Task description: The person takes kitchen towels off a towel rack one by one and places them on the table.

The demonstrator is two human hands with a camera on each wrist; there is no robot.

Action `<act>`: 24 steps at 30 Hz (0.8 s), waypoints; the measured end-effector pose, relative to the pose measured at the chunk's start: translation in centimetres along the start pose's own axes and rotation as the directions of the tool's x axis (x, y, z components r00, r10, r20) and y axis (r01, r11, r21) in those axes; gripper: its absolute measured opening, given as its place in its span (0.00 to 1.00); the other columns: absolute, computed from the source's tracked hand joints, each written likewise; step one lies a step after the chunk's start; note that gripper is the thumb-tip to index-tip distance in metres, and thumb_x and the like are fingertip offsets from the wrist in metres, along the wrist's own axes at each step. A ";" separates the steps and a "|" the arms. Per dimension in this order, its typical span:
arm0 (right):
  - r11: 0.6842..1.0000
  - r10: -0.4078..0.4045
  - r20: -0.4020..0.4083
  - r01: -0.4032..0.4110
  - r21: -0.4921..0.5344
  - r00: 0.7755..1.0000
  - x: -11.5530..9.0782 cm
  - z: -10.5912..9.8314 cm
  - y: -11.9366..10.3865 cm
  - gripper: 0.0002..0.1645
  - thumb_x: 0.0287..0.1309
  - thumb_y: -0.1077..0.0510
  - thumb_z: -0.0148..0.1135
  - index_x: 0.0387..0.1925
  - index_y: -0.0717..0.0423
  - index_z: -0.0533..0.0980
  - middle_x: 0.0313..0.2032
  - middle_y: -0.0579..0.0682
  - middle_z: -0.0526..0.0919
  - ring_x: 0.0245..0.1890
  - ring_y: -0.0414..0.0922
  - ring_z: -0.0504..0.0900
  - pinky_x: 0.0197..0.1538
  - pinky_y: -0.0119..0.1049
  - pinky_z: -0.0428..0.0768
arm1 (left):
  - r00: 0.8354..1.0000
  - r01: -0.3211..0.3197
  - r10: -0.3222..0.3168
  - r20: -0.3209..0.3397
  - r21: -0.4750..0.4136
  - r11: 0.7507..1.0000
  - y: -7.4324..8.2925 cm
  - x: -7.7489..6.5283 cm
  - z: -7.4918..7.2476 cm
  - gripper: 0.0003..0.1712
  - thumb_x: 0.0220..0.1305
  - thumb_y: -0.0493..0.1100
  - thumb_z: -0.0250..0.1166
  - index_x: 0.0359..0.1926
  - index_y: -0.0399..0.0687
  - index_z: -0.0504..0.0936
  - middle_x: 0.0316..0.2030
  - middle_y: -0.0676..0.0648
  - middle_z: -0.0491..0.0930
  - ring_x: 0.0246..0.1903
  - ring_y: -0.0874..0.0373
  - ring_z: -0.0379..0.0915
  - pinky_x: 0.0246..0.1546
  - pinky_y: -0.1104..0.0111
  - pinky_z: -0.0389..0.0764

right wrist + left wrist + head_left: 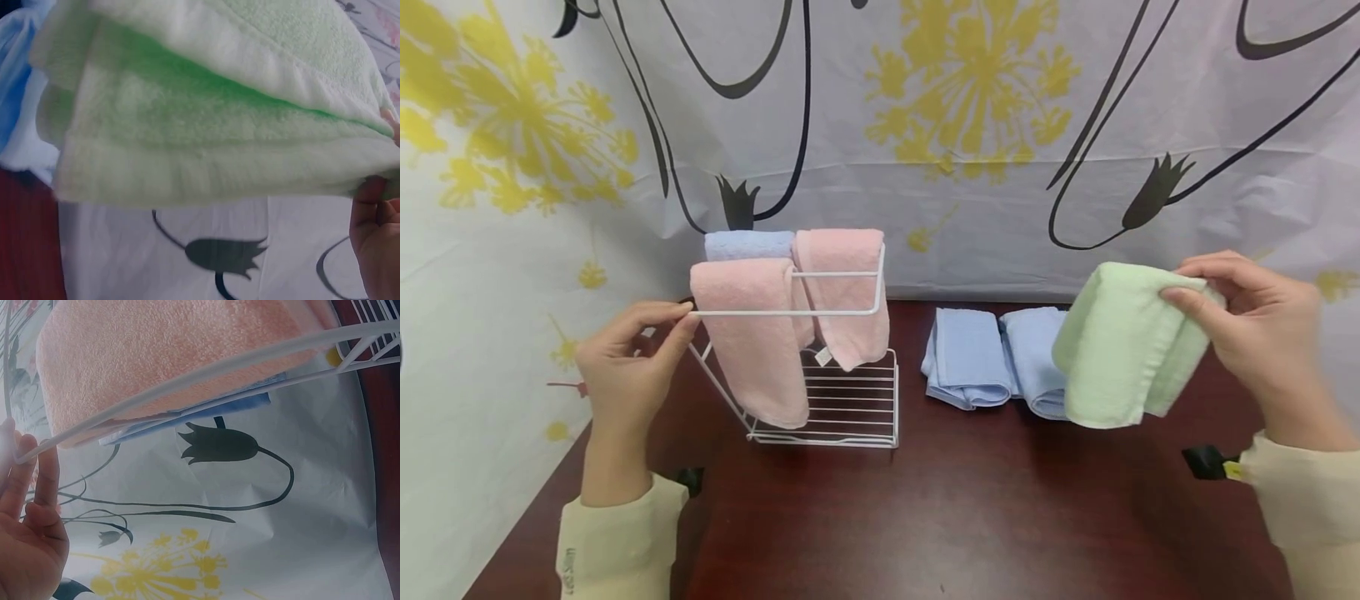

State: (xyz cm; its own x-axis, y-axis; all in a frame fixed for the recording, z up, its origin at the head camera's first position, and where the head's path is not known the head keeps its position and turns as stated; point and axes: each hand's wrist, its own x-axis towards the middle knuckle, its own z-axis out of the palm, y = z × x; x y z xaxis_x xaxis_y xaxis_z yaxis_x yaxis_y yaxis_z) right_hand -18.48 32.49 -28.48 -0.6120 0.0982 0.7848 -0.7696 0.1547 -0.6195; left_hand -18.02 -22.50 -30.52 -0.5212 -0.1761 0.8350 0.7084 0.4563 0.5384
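The right hand (1262,321) has its grip closed on the green towel (1127,354), with the thumb on the near side and the fingers behind the top corner. The green towel is held up off to the right, and it hangs down in soft folds. The left hand (628,358) has its grip closed too, with thumb and fingers pinching the top front left corner of the white rack (897,408). On the rack hang a big pink towel (745,350) in front, near the left hand, a blue towel (748,245) behind it, and a small pink towel (846,292) on the right with a white tag (823,357). Two folded blue towels (972,358) lie side by side to the right of the rack, and the green towel hides part of one. The surface (940,517) is dark red-brown. Behind it is a pale sheet (970,200) with yellow and black flowers.
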 end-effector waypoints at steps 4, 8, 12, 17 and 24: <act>0.993 0.017 0.047 -0.012 -0.119 0.999 -0.5 -1.5 0.3 0.08 0.44 0.85 0.62 0.31 0.84 0.77 0.30 0.45 0.86 0.29 0.36 0.79 0.33 0.19 0.73 | 1.000 0.000 0.000 0.003 -0.004 1.000 0.0 -0.1 0.0 0.09 0.50 0.25 0.72 0.36 0.32 0.89 0.33 0.60 0.86 0.28 0.69 0.75 0.21 0.80 0.64; 0.984 0.059 0.096 -0.041 -0.174 0.994 -1.1 -3.1 0.7 0.11 0.43 0.87 0.61 0.33 0.83 0.77 0.32 0.43 0.87 0.32 0.36 0.81 0.36 0.19 0.74 | 1.000 -0.004 0.004 0.006 -0.011 1.000 0.0 -0.1 0.1 0.09 0.50 0.24 0.72 0.36 0.30 0.88 0.33 0.62 0.86 0.28 0.69 0.74 0.21 0.80 0.64; 0.920 0.129 0.134 -0.068 -0.386 0.982 -1.5 -4.4 0.8 0.14 0.46 0.84 0.63 0.36 0.73 0.81 0.35 0.33 0.85 0.32 0.28 0.79 0.34 0.16 0.70 | 1.000 -0.010 0.010 0.002 -0.004 1.000 0.0 -0.1 0.2 0.09 0.51 0.25 0.72 0.36 0.30 0.88 0.33 0.63 0.86 0.27 0.69 0.74 0.21 0.80 0.64; 0.814 0.239 0.155 -0.111 -0.569 0.959 -1.9 -5.9 1.2 0.18 0.52 0.76 0.66 0.37 0.51 0.83 0.36 0.21 0.80 0.21 0.26 0.70 0.23 0.23 0.61 | 1.000 -0.012 0.012 -0.005 0.009 1.000 0.0 -0.1 0.2 0.09 0.51 0.25 0.72 0.36 0.32 0.89 0.33 0.62 0.86 0.27 0.69 0.73 0.21 0.80 0.63; 0.696 0.453 0.116 -0.269 -0.665 0.884 -2.2 -7.1 3.1 0.12 0.56 0.62 0.71 0.36 0.39 0.83 0.33 0.11 0.76 0.16 0.23 0.68 0.20 0.28 0.60 | 1.000 -0.013 0.013 -0.007 0.009 1.000 0.1 0.0 0.1 0.09 0.51 0.25 0.72 0.36 0.30 0.88 0.34 0.64 0.86 0.27 0.70 0.72 0.22 0.80 0.63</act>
State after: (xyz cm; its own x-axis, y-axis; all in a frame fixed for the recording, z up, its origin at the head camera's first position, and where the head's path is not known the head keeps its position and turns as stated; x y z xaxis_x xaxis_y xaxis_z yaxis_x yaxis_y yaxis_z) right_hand -18.26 39.78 -32.02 -0.9105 0.0432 0.4112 -0.2497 0.7353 -0.6301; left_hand -17.98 -22.31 -30.48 -0.5086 -0.1760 0.8428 0.7108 0.4665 0.5264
